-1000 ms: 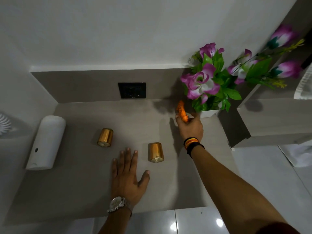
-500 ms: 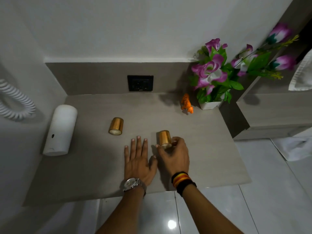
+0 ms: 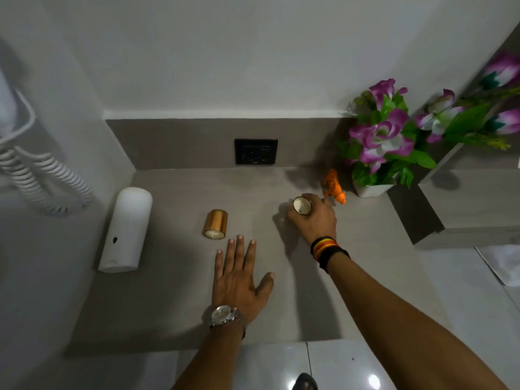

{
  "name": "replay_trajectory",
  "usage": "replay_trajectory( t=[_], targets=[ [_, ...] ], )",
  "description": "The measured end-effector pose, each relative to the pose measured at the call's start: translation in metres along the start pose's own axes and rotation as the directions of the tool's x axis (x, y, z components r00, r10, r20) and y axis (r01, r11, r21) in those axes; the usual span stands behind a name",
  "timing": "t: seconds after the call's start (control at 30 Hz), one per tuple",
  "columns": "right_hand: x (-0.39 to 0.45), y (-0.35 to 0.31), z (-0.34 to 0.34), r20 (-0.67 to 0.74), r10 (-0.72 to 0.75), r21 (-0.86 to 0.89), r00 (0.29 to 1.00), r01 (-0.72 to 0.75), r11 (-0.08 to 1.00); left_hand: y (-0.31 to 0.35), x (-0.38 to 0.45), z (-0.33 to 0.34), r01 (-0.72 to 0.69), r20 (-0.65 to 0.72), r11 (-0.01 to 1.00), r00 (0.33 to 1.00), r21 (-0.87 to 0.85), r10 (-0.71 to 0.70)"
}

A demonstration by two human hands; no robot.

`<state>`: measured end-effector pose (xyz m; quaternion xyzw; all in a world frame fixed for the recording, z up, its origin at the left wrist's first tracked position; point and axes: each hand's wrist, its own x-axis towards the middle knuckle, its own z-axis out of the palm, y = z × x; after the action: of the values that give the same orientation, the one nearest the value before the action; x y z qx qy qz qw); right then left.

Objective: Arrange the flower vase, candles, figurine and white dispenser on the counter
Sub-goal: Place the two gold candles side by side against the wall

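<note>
Gold metal is seen on both candles: one candle (image 3: 302,205) is gripped by the right hand (image 3: 315,218), its pale wax end turned up toward the camera, while the other candle (image 3: 215,227) lies on its side on the counter (image 3: 174,291), just beyond the fingertips of the left hand (image 3: 239,280). The right fingers are curled closed around the held candle, so its gold side is mostly covered. The left fingers are spread wide and pressed flat on the counter, holding nothing.

Just past the right knuckles an orange figurine (image 3: 333,187) is stood, and beside it a white pot of purple flowers (image 3: 382,136) is set in the far right corner. A white dispenser (image 3: 126,229) is laid on its side well to the left of the left fingers, against the side wall.

Open grey surface is left between the lying candle and the held one, and more toward the back wall under a black socket (image 3: 256,151). The near counter edge is crossed by both forearms.

Whether the held candle touches the counter cannot be told. The flowers are cut off at the right frame edge, and a coiled white cord (image 3: 33,170) is cropped at the left.
</note>
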<state>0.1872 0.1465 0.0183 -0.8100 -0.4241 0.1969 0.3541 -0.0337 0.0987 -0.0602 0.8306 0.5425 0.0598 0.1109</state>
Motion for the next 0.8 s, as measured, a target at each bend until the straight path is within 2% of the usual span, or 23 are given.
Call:
replay_trajectory(
  t=[0.2,0.33,0.43,0.6,0.7,0.73,0.8],
  targets=[
    [0.094,-0.033,0.013,0.071,-0.055,-0.047,0.996,0.058,0.997,0.001,0.004,-0.001,0.009,0.018,0.999,1.000,-0.051,-0.008],
    [0.120,-0.038,0.030,0.150,-0.041,-0.005,0.988,0.042,0.999,0.002,0.009,-0.006,0.035,0.051,0.997,0.998,-0.072,-0.031],
    [0.127,-0.036,0.039,0.145,-0.038,0.033,0.989,0.033,0.999,0.003,0.010,-0.009,0.047,0.095,0.996,0.995,-0.076,-0.040],
    [0.127,-0.033,0.042,0.121,-0.011,0.109,0.993,-0.002,0.994,0.001,0.007,-0.004,0.032,0.027,0.996,0.999,-0.081,-0.030],
    [0.100,-0.024,0.041,0.086,0.056,0.128,0.995,-0.067,0.990,0.003,0.005,-0.006,0.020,0.008,0.993,1.000,-0.116,-0.019],
    [0.083,-0.019,0.041,0.064,0.051,0.094,0.997,-0.057,0.994,0.005,0.005,-0.009,0.028,0.008,0.992,1.000,-0.127,-0.027],
    [0.041,-0.009,0.041,0.034,-0.054,0.021,0.998,0.053,0.998,0.007,0.005,-0.012,0.032,0.027,0.992,0.999,-0.120,-0.029]
  ],
)
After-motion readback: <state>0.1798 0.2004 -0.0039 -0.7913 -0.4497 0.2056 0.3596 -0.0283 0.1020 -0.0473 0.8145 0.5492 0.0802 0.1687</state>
